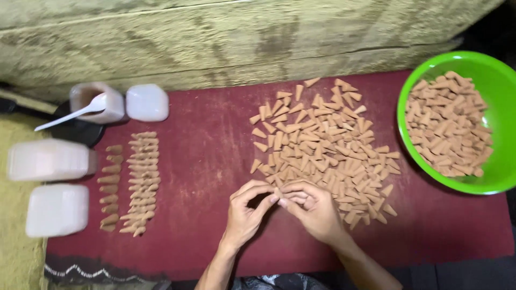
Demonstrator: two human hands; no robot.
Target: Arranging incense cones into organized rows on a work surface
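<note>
Head view: both hands at 6 o'clock, sorting cones on a dark red mat.
Green plastic bowl, 3 o'clock, full; loose pile at centre unsorted; two neat rows at 9 o'clock done. Cones matte, tan, tapered. Left hand and right hand curled, fingertips pinching cones between them.

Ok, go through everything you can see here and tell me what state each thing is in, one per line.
Left hand: fingertips meeting the right hand's, at the pile's near edge.
Right hand: fingers curled, pinching something small.
Loose cone pile: scattered on the red mat.
Green bowl: partly filled with cones.
Lined-up cones: in neat columns.
Cup: open, white spoon in it.
White containers: closed.
</note>
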